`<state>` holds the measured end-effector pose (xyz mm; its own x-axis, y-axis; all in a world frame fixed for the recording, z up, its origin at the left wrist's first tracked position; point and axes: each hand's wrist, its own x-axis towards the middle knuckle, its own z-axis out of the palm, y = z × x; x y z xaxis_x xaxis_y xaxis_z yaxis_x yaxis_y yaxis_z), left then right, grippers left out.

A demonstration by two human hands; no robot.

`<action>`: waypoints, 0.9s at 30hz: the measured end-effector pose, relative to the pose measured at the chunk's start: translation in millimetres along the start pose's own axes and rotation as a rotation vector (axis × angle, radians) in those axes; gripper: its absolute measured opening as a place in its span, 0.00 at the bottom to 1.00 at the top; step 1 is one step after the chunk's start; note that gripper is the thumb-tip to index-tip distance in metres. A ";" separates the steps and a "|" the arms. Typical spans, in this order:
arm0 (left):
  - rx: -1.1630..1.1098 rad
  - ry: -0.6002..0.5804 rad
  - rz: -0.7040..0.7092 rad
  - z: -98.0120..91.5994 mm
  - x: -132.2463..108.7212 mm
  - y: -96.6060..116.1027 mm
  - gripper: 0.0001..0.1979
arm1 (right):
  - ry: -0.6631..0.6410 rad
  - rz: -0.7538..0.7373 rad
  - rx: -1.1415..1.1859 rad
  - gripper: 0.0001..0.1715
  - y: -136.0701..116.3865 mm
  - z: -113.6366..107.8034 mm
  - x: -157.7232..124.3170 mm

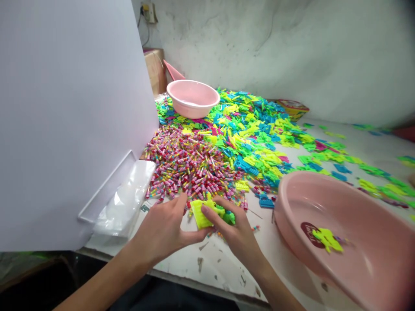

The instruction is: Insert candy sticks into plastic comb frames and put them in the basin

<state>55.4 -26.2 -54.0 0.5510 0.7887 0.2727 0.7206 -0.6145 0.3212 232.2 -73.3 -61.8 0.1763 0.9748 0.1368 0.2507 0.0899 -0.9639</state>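
**A:** How far along is this lot?

**B:** Barely started, lol. The left hand (162, 229) and right hand (235, 231) are closed on a neon-yellow plastic piece (201, 218) at lower center. A huge heap of neon plastic parts (253, 142) fills mid-frame, and the pink plastic basin (292, 203) at lower right holds one lime-green piece (327, 239).

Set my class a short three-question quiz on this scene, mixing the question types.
1. True or false: the right hand touches the lime plastic piece.
2. What colour is the piece lying in the near pink basin?
3. Which is farther from the hands: A, the striped sticks, or B, the far pink basin?

Key: 1 true; 2 lime; 3 B.
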 end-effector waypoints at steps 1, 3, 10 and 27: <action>-0.001 0.002 -0.001 -0.1 0.1 -0.1 0.24 | -0.004 -0.002 -0.013 0.10 0.0 0.0 -0.1; 0.000 -0.001 -0.029 -1.1 0.5 -0.5 0.27 | -0.010 -0.009 -0.027 0.11 -1.1 0.0 0.3; 0.015 -0.001 0.003 -4.7 -0.5 -0.8 0.26 | -0.070 -0.026 -0.053 0.13 -10.9 -0.4 1.7; 0.181 0.092 0.233 11.7 -7.6 -21.8 0.27 | 0.062 0.139 -0.020 0.21 10.2 17.1 -8.8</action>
<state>40.4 -18.5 -73.7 0.6757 0.6166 0.4040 0.6473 -0.7585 0.0753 216.9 -77.5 -76.7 0.2693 0.9629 0.0170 0.2389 -0.0497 -0.9698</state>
